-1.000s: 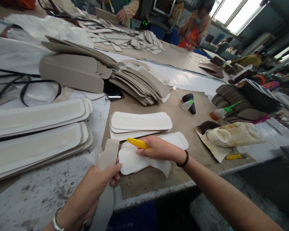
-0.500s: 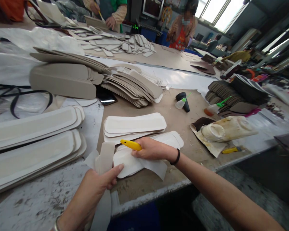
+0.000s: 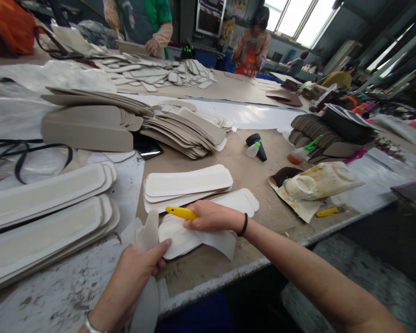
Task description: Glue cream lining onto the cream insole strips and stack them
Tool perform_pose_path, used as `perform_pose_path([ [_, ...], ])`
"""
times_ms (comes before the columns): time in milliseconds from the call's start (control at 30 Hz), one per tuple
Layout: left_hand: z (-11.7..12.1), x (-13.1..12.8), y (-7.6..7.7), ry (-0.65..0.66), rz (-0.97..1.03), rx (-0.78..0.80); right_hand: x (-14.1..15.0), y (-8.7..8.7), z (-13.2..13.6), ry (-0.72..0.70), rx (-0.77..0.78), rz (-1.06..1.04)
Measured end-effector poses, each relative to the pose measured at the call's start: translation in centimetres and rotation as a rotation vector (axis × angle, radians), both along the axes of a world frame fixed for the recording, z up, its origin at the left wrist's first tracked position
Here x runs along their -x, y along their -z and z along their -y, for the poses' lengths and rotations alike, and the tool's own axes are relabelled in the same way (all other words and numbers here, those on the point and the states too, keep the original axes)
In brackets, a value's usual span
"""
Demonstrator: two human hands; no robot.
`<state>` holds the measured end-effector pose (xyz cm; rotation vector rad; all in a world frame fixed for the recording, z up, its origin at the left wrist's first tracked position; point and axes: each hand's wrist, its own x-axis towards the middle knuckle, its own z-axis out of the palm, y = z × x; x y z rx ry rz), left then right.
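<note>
My right hand (image 3: 211, 216) is closed round a yellow-handled tool (image 3: 180, 212) and rests on a white padded piece (image 3: 180, 237) lying at the table's near edge. My left hand (image 3: 138, 268) is closed on a long beige strip (image 3: 147, 277) that hangs down past the table edge, with white backing paper (image 3: 133, 230) beside its top end. Just behind my right hand lies a small stack of white padded pieces (image 3: 189, 181).
Long white padded pieces (image 3: 45, 217) are stacked at left, beige cut pieces (image 3: 131, 120) behind. Glue bottles (image 3: 254, 148), a dirty glue container (image 3: 321, 181) and a yellow tool (image 3: 327, 212) lie to the right. Other people stand at the far side.
My left hand has drawn the beige strip down towards me, so less of it shows above the hand. My right hand stays on the white piece. The view has tilted up a little.
</note>
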<state>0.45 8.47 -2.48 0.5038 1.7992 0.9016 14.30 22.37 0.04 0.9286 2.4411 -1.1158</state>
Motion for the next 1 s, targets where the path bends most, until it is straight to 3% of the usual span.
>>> perform_pose_path([
  [200, 0.1, -0.1, 0.5, -0.054, 0.054, -0.060, -0.7, -1.4, 0.3, -0.032, -0.069, 0.044],
  [367, 0.3, 0.3, 1.0, -0.047, 0.083, -0.060, -7.3, -3.2, 0.4, 0.117, -0.163, 0.160],
  [467, 0.4, 0.7, 1.1, 0.005, 0.092, -0.026, -11.8, -3.2, 0.3, 0.292, -0.239, 0.144],
  [567, 0.4, 0.8, 1.0, -0.025, 0.138, 0.026, -13.9, -2.7, 0.2, 0.401, -0.347, 0.153],
  [767, 0.5, 0.6, 1.1, -0.018, 0.044, 0.066, -12.5, -2.2, 0.1, 0.404, -0.481, 0.345],
  [1000, 0.4, 0.8, 1.1, -0.045, 0.060, 0.074, -11.2, -2.9, -0.6, 0.294, -0.493, 0.463],
])
